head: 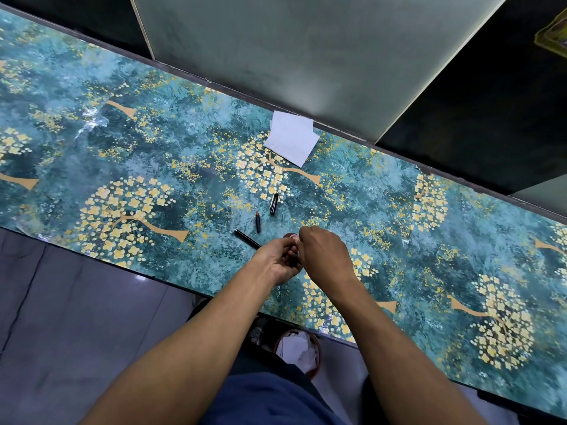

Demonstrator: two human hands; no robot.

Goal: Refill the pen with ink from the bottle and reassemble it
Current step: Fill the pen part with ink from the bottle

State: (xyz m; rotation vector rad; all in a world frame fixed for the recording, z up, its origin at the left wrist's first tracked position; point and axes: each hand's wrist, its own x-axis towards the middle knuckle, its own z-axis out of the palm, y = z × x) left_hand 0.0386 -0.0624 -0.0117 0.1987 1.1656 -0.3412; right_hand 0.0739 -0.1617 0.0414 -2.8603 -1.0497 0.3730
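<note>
Your pen is apart: 3 dark pieces lie on the worktop (pixel 122 154), the long barrel (pixel 247 238) touching your left hand (pixel 280 259), the nib section (pixel 258 222) and cap (pixel 274 204) beyond. Filling and reassembly remain, I judge. Both hands curl around the ink bottle (pixel 291 237), the right hand (pixel 325 256) on top; the exact grip is hidden.

My left hand (pixel 280 260) and my right hand (pixel 322 253) meet over the ink bottle (pixel 291 236), mostly hidden, on the floral worktop (pixel 122 148). Beside them lie the pen barrel (pixel 247 238), nib section (pixel 258 222), cap (pixel 274 204); a white tissue (pixel 291 141) farther.
</note>
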